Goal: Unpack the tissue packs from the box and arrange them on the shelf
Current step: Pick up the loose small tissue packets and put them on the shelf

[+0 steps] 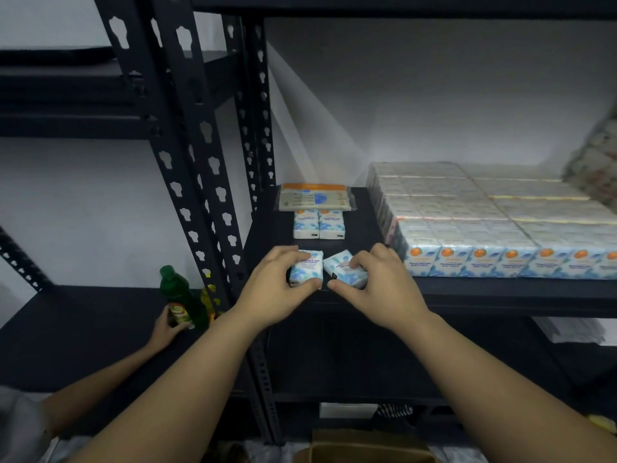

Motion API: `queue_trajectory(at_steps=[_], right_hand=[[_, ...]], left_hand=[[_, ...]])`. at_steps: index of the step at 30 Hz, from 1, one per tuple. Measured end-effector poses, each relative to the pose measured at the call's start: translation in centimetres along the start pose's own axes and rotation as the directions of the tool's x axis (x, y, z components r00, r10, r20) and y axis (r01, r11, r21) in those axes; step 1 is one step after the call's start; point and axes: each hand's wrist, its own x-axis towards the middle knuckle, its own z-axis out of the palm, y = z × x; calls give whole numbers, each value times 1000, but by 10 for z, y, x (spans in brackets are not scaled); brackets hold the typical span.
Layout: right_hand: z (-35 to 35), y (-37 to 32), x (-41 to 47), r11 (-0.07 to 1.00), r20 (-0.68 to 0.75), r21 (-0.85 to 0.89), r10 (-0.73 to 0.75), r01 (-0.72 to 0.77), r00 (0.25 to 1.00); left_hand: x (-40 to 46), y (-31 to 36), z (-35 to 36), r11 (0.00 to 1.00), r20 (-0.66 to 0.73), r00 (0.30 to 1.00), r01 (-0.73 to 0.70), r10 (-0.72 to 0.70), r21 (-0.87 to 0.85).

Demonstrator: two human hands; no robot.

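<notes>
At the centre of the frame, two bare hands each hold a small tissue pack at the front edge of a black shelf. The left hand has its grip clamped on the left pack, fingers over the top and thumb along the near side. The right hand has its grip clamped on the right pack, which lies turned at a slant, its corner touching the left pack.

Just behind them, further back on the shelf, two more small packs stand side by side, touching. Behind those lies a flat wrapped tissue packet with an orange band.

To the right, a large block of wrapped tissue packs fills the shelf in tight rows, their blue and orange fronts facing forward.

The shelving is dark metal with slotted uprights rising in the upper left of the frame, against a pale grey wall.

In the lower left, another person's hand holds a green bottle on a neighbouring dark shelf. At the bottom centre, the open top of a brown cardboard box shows.
</notes>
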Motion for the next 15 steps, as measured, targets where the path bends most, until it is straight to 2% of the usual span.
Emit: queue_trajectory(at_steps=[3, 7, 10, 15], right_hand=[[0, 3, 1, 997, 28, 82, 0, -2, 1000], [-3, 4, 2, 994, 39, 107, -7, 3, 999], [-7, 4, 4, 991, 76, 131, 4, -14, 997], [-11, 3, 2, 983, 1, 182, -26, 25, 1000]], left_hand=[[2, 3, 1, 1000, 8, 1000, 15, -15, 15], [8, 8, 0, 985, 13, 998, -64, 62, 158], [12, 10, -2, 978, 26, 996, -91, 88, 188], [9, 16, -5, 972, -17, 992, -120, 126, 202]])
